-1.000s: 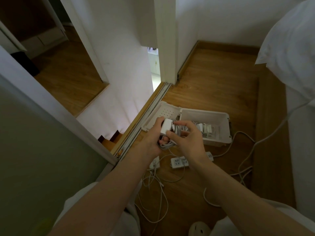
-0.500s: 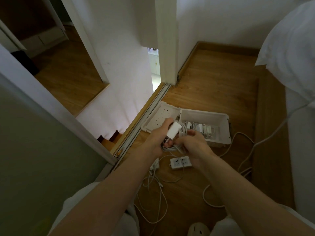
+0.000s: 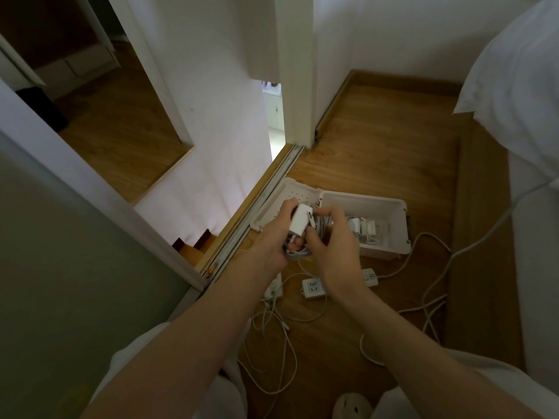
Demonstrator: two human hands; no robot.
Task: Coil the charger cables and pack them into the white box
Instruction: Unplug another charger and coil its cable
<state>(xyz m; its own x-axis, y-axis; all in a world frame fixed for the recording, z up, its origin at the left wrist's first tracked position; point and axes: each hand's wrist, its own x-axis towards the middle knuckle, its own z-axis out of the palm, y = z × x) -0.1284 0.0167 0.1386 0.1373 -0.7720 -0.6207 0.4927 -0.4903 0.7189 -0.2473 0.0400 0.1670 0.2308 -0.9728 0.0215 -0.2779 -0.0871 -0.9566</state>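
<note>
charger cable [image 3: 298, 253], coiled in a bundle with its white adapter [image 3: 299, 219], is held above the floor [image 3: 378, 140], just in front of the white box [image 3: 399, 225]. the left hand [image 3: 273, 241] wraps its grip round bundle and adapter; the right hand [image 3: 337, 247] pinches the loops.

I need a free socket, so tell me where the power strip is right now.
Head view, centre: the power strip lies on the wooden floor, on the near side of the white box, partly hidden under the right hand and its wrist.

hands [image 3: 272, 241] [image 3: 337, 252] 2 | white box [image 3: 396, 207] 1 | held charger [image 3: 299, 219] 1 | slipper [image 3: 352, 407] 1
</note>
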